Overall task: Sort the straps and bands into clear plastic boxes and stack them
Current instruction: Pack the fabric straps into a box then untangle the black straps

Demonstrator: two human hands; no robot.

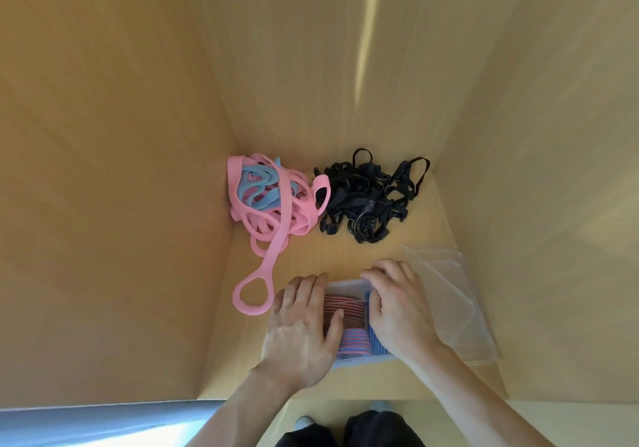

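Note:
A clear plastic box sits at the front of a wooden shelf, filled with striped red and blue bands. My left hand lies flat on its left side, fingers straight over the lid. On the box's right side my right hand rests, fingers bent over the far rim. Behind lies a tangle of pink and blue straps, one pink loop reaching down beside my left hand. A heap of black straps lies to its right.
More clear plastic boxes or lids lie at the right, partly under my right arm. Wooden walls close in the shelf at left, back and right. My legs and shoes show below the shelf edge.

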